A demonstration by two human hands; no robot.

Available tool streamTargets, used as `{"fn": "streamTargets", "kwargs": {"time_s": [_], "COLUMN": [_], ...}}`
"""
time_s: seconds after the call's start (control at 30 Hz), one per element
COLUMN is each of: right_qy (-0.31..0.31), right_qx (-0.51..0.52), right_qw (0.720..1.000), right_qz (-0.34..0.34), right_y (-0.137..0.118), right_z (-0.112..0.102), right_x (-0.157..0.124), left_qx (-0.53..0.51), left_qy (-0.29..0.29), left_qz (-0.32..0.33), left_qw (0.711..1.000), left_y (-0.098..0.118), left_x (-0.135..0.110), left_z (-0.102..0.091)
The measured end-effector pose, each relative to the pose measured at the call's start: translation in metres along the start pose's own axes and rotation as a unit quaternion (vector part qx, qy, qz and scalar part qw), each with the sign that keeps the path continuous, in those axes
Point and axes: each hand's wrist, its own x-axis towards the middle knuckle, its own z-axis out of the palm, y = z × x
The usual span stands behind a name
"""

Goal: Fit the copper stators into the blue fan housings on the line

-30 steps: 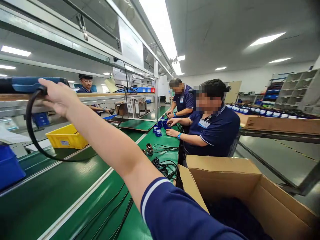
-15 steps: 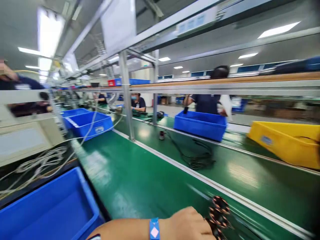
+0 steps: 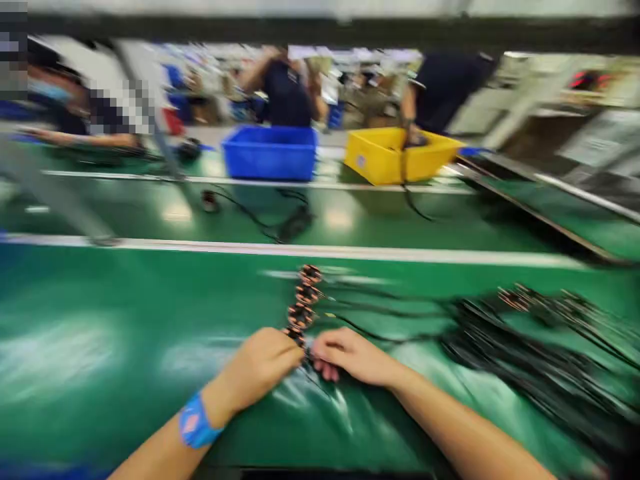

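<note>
A row of several small round motor stators [image 3: 301, 315], black with copper windings, lies on the green work surface in front of me. At the near end of this row, my left hand [image 3: 267, 363], with a blue wristband [image 3: 197, 421], is closed on a stator. Close beside it, my right hand [image 3: 345, 357] has its fingers curled and the thumb pressed in; blur hides what they hold. Thin dark cables [image 3: 390, 310] run right from the stators to a thick bundle of black cables [image 3: 505, 347].
Beyond a white rail [image 3: 320, 249], a loose black cable [image 3: 295, 223] lies on the second green strip. Farther back stand a blue bin [image 3: 270, 155] and a yellow bin [image 3: 377, 157], with people behind. A slanted metal post [image 3: 65, 193] rises at left.
My view has swung right and down, bringing my right hand and the cable bundle into sight. Both hands now meet at the stators' near end; before, only my left arm showed.
</note>
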Motion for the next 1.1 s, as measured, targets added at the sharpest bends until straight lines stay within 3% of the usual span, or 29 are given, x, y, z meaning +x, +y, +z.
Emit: {"fn": "streamTargets", "kwargs": {"time_s": [0.07, 0.17, 0.27, 0.4, 0.5, 0.57, 0.63, 0.7, 0.73, 0.8, 0.9, 1.0, 1.1], "right_qy": [-0.015, 0.047, 0.110, 0.083, 0.076, 0.158, 0.269, 0.314, 0.304, 0.246, 0.157, 0.132, 0.131], "right_qx": [0.083, 0.178, 0.229, 0.252, 0.190, 0.083, -0.048, -0.152, -0.184, -0.181, -0.036, 0.109, 0.216], "right_qw": [0.996, 0.982, 0.966, 0.962, 0.979, 0.981, 0.947, 0.911, 0.909, 0.935, 0.984, 0.984, 0.967], "right_qz": [0.036, 0.037, 0.034, 0.061, 0.019, -0.071, -0.171, -0.220, -0.219, -0.178, -0.080, -0.041, -0.026], "right_y": [0.002, 0.007, 0.006, 0.008, 0.006, -0.001, -0.010, -0.016, -0.017, -0.013, 0.000, 0.006, 0.004], "right_z": [-0.011, -0.018, -0.009, -0.004, -0.010, -0.018, -0.028, -0.038, -0.042, -0.046, -0.046, -0.044, -0.043], "right_x": [0.009, 0.018, 0.016, 0.010, 0.003, -0.002, -0.005, -0.003, 0.001, 0.010, 0.024, 0.028, 0.028], "left_qx": [-0.059, -0.085, -0.072, -0.064, -0.101, -0.136, -0.139, -0.108, -0.091, -0.071, -0.076, -0.096, -0.122], "left_qy": [0.020, -0.003, -0.031, -0.059, -0.055, -0.039, -0.014, -0.003, -0.008, -0.031, -0.054, -0.060, -0.081], "left_qz": [0.006, 0.036, 0.042, 0.033, 0.031, 0.017, -0.014, -0.029, -0.024, 0.000, 0.017, 0.018, 0.028], "left_qw": [0.998, 0.996, 0.996, 0.996, 0.993, 0.990, 0.990, 0.994, 0.996, 0.997, 0.995, 0.993, 0.989], "left_y": [-0.020, -0.034, -0.032, -0.027, -0.027, -0.030, -0.037, -0.046, -0.050, -0.058, -0.064, -0.066, -0.069], "left_x": [0.000, -0.002, -0.007, -0.011, -0.009, -0.002, 0.008, 0.023, 0.030, 0.043, 0.054, 0.054, 0.053], "left_z": [0.014, 0.020, 0.016, 0.013, 0.007, 0.001, -0.004, -0.005, -0.003, 0.004, 0.016, 0.020, 0.017]}}
